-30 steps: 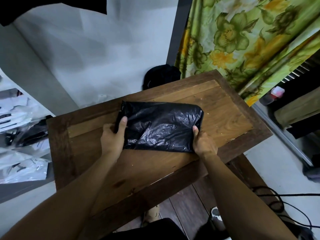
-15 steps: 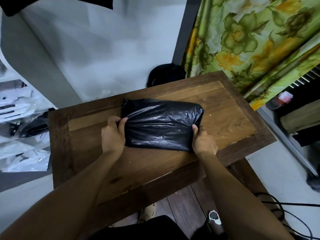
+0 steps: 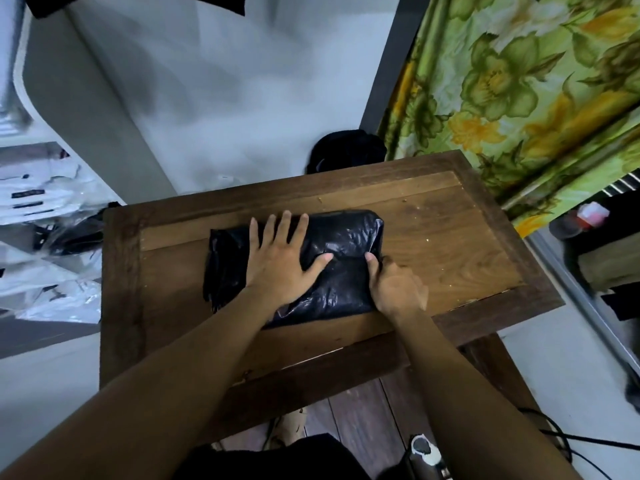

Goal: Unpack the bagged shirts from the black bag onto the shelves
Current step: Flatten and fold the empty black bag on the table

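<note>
While the left hand lies flat on the black bag, fingers straight and spread wide and pressing down, the right hand grips the bag's right end, thumb on top and the other fingers curled out of sight at the edge. The bag sits in the middle of the table, folded into a flat, low packet with its long side running along the far edge. Whether any shirts remain inside cannot be told, since the plastic is opaque. Beyond the table's left edge, bagged shirts in clear wrapping lie on the shelves.

The main risk seems to be the film itself: it looks thin and creased, so a hard pull by the right hand against the left palm's weight could stretch or tear it. The glossy plastic may also skid on the smooth wood towards the near edge if the palm lifts. With the opening hidden in the folds, fumbling for it could tip contents onto the floor.
</note>
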